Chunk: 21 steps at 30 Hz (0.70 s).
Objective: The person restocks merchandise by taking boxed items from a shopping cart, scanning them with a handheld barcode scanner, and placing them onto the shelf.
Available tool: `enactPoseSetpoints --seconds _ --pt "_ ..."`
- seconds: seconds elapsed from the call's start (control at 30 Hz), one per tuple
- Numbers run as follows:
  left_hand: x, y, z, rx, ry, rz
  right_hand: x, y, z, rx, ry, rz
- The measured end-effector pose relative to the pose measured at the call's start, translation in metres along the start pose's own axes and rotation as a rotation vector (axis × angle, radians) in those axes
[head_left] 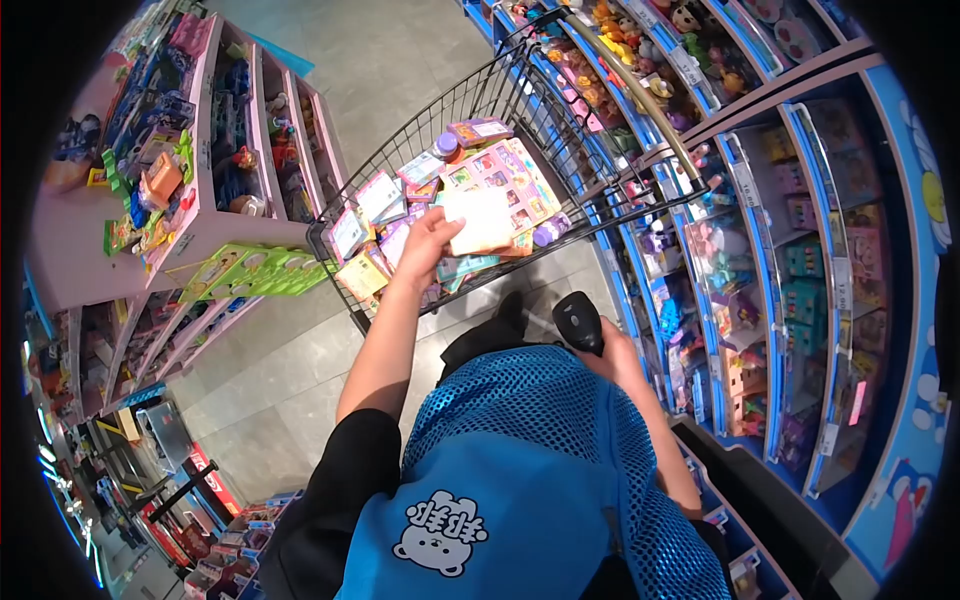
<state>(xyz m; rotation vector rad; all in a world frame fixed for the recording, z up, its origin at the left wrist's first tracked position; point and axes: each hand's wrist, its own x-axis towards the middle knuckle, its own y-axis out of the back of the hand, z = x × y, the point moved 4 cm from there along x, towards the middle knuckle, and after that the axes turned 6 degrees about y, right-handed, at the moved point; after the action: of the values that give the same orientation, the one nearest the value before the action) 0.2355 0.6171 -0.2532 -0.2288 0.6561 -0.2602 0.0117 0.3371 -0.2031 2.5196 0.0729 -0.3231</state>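
Observation:
My left hand reaches over the near side of a black wire shopping cart. Its fingers and thumb grip a pale, flat pack, whose face is too bright to read. Under and around it in the cart lie small colourful boxes, a large printed sheet with rows of pictures, and a purple round-lidded container. Down by my right side, my right hand is wrapped around a black handheld barcode scanner. Part of the scanner's handle is hidden in the palm.
Blue-edged shelves full of packaged toys run close along the right. A pink-white display unit with toys and a green tray stands on the left. Grey tiled floor shows beyond the cart.

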Motion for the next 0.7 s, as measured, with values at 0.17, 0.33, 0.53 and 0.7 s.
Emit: enactPoseSetpoints --seconds 0.17,0.33,0.53,0.7 --pt "-0.012 -0.043 -0.033 -0.042 0.065 -0.045 -0.006 0.012 -0.023 -0.030 -0.001 0.073" --pt "-0.027 -0.082 -0.047 -0.033 0.133 -0.128 -0.019 0.027 -0.035 0.041 0.004 0.141" --pt "-0.028 -0.120 -0.050 0.176 0.019 -0.298 -0.033 0.037 -0.022 0.007 -0.014 0.147" --pt "-0.032 -0.146 -0.056 0.057 0.208 -0.334 -0.042 0.046 -0.017 -0.025 -0.011 0.175"
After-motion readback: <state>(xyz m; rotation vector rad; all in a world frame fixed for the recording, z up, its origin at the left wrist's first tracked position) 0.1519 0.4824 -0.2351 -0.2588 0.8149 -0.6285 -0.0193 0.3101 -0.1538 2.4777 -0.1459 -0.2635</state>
